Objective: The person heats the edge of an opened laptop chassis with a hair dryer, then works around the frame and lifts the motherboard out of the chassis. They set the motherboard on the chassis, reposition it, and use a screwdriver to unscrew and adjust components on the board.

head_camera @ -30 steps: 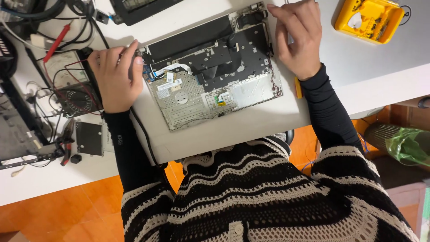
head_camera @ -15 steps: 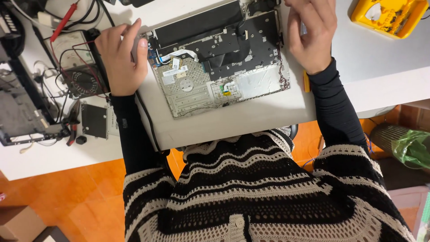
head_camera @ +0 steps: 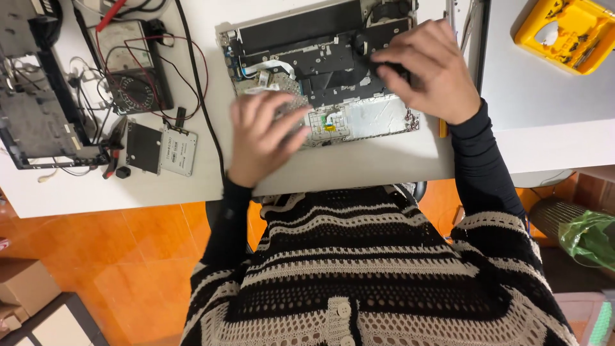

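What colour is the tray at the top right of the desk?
Yellow; the tray shows in the head view, past the right hand.

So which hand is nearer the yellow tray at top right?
Right. The right hand rests on the open laptop base, nearer the yellow tray; the left hand lies farther off over the base's lower left.

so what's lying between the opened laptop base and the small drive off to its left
In the head view, a black cable runs down the white table between the opened laptop base and the silver drive; otherwise bare tabletop.
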